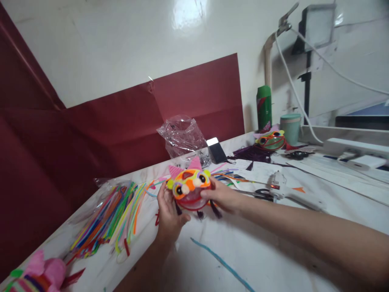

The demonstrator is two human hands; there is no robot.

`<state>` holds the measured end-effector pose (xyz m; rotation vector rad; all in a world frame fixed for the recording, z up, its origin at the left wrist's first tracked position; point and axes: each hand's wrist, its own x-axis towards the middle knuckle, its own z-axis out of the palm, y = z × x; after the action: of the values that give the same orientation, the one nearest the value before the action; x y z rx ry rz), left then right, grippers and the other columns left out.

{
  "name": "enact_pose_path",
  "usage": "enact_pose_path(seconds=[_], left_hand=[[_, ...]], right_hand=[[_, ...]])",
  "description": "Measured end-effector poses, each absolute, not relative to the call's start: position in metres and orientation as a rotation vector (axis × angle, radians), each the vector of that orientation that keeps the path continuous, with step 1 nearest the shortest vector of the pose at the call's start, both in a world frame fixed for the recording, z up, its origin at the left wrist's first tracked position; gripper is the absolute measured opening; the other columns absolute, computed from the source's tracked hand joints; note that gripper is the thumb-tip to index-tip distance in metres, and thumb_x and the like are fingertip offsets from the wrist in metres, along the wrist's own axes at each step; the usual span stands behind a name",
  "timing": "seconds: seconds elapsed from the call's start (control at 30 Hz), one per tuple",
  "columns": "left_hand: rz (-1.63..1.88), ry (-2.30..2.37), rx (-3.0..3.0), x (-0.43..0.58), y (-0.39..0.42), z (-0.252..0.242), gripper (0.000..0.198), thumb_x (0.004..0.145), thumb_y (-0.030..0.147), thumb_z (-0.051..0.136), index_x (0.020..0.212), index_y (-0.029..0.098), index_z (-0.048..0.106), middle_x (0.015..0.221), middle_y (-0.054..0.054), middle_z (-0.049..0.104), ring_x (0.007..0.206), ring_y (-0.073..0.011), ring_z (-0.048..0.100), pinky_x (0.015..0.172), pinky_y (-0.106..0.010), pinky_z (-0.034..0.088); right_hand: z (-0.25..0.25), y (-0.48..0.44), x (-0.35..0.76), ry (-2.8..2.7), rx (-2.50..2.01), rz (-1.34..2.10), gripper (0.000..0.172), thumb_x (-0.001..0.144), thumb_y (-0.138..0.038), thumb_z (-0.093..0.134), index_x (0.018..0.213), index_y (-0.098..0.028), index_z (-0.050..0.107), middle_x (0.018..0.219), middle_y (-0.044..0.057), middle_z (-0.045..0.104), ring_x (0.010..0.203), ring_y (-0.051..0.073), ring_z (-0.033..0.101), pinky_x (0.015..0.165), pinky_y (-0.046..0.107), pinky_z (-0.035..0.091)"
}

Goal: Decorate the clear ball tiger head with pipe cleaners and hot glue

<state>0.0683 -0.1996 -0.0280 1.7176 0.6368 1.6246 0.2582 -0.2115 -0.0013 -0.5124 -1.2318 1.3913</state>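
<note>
Between my two hands, above the table, is a pipe-cleaner animal-head craft point(192, 184) with an orange face, pink pointed ears, black eyes, a red-rimmed clear mouth and dark tassels below. My left hand point(170, 211) grips its left side, the thumb reaching beneath it. On the other side my right hand point(220, 195) holds the edge, fingers partly behind the craft and thumb at the mouth. A single blue pipe cleaner point(223, 263) lies on the table nearer to me.
Bundles of coloured pipe cleaners point(106, 219) lie at left, a pink plush-like craft point(45, 269) in the near corner. A glue gun point(291, 192) and scissors point(263, 194) are at right. Behind stand a phone point(216, 151), a clear bag point(182, 136), a similar head point(271, 141) and a green can point(264, 107).
</note>
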Motion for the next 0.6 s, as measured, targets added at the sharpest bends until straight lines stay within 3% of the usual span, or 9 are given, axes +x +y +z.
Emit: enact_pose_path(seconds=[0.1, 0.2, 0.3, 0.5, 0.6], left_hand=[[1.667, 0.836, 1.713, 0.064, -0.188, -0.036, 0.090, 0.065, 0.058, 0.071, 0.136, 0.025, 0.028, 0.127, -0.015, 0.050, 0.118, -0.0267, 0.052, 0.099, -0.043, 0.042], [1.502, 1.125, 1.766, 0.057, -0.179, -0.050, 0.059, 0.074, 0.039, 0.066, 0.125, 0.021, 0.042, 0.117, -0.013, 0.058, 0.108, -0.0231, 0.058, 0.094, -0.042, 0.044], [1.293, 1.281, 1.909, 0.055, -0.177, -0.062, 0.038, 0.073, 0.028, 0.064, 0.109, 0.019, 0.055, 0.108, -0.010, 0.063, 0.106, -0.0229, 0.058, 0.095, -0.042, 0.043], [1.094, 1.323, 2.084, 0.059, -0.184, -0.069, 0.030, 0.065, 0.025, 0.066, 0.095, 0.019, 0.065, 0.104, -0.009, 0.068, 0.103, -0.0244, 0.059, 0.095, -0.041, 0.042], [1.154, 1.285, 1.920, 0.060, -0.182, -0.064, 0.019, 0.067, 0.032, 0.065, 0.081, 0.019, 0.065, 0.085, -0.005, 0.070, 0.084, -0.0201, 0.063, 0.080, -0.033, 0.048]], right_hand=[[0.022, -0.200, 0.279, -1.288, -0.523, 1.220, 0.066, 0.050, -0.042, 0.087, 0.104, -0.020, 0.056, 0.109, 0.008, 0.068, 0.104, 0.026, 0.063, 0.095, 0.044, 0.046], [0.051, -0.196, 0.298, -1.438, -0.530, 1.019, 0.065, 0.050, -0.035, 0.088, 0.105, -0.021, 0.056, 0.105, 0.006, 0.069, 0.100, 0.026, 0.065, 0.090, 0.042, 0.050], [0.068, -0.196, 0.306, -1.506, -0.512, 0.911, 0.061, 0.053, -0.033, 0.087, 0.105, -0.022, 0.057, 0.103, 0.004, 0.070, 0.098, 0.025, 0.066, 0.087, 0.039, 0.052], [0.046, -0.171, 0.311, -1.479, -0.652, 0.879, 0.059, 0.057, -0.036, 0.084, 0.107, -0.022, 0.055, 0.106, 0.005, 0.070, 0.099, 0.025, 0.065, 0.089, 0.041, 0.052], [0.025, -0.149, 0.318, -1.459, -0.764, 0.866, 0.057, 0.060, -0.033, 0.082, 0.108, -0.022, 0.054, 0.108, 0.005, 0.069, 0.101, 0.024, 0.064, 0.092, 0.040, 0.050]])
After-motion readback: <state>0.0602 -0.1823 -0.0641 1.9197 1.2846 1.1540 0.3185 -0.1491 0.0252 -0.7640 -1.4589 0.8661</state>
